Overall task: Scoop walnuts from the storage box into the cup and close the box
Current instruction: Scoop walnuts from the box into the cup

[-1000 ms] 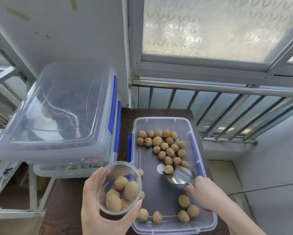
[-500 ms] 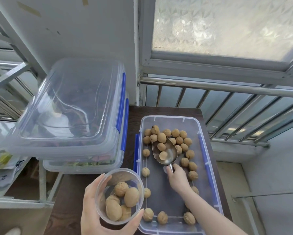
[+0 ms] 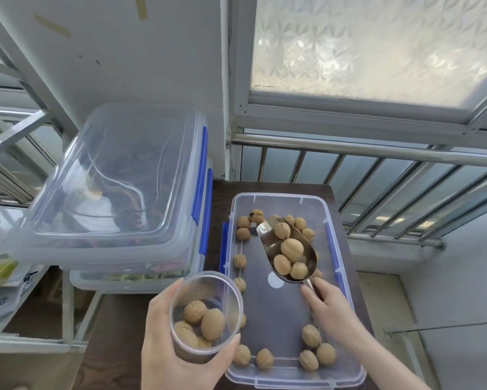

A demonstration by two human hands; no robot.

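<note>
A clear storage box point(image 3: 346, 327) with blue latches lies open on a dark wooden table, with loose walnuts point(image 3: 311, 334) scattered at its far and near ends. My right hand point(image 3: 328, 308) grips the handle of a metal scoop point(image 3: 267, 243), raised over the box and loaded with several walnuts. My left hand point(image 3: 163, 350) holds a clear plastic cup point(image 3: 228, 294) just left of the box's near end; several walnuts sit in its bottom. The scoop's bowl is up and right of the cup, apart from it.
A stack of closed clear boxes with blue latches point(image 3: 118, 192) stands on the left, close to the open box. A metal railing point(image 3: 377, 153) and frosted window run behind. The dark table point(image 3: 118, 347) edge drops off at the left and right.
The scoop pushed into the far walnut pile, then lifted up with several walnuts in it. The cup stayed in my left hand near the box's near left corner.
</note>
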